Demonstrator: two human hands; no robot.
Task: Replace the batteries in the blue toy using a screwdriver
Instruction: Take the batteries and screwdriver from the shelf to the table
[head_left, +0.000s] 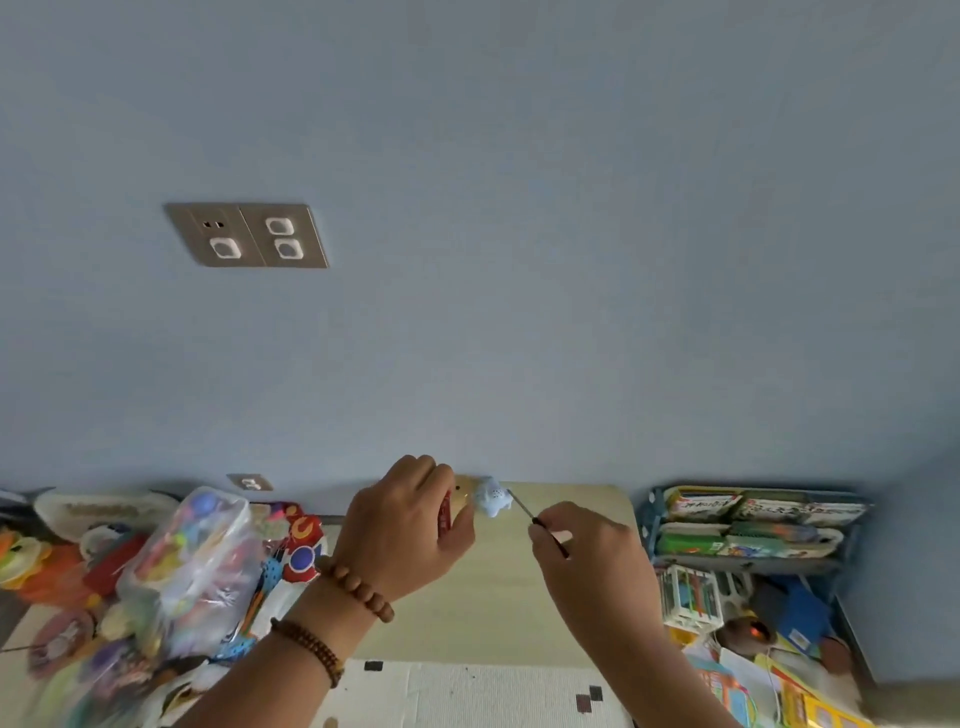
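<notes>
The small light-blue toy (492, 498) is raised above the pale table (582, 525), held at the fingertips of my left hand (410, 525). That hand also has something red and something yellowish tucked in it; what they are I cannot tell. My right hand (582, 551) pinches a thin dark screwdriver (530, 514), whose tip touches the right side of the toy. Wooden bead bracelets circle my left wrist.
A clear bag of colourful toys (192, 566) and loose toys crowd the table's left side. A blue rack of books (748, 519) and a pile of boxes stand at the right. A blue wall with sockets (249, 235) rises behind.
</notes>
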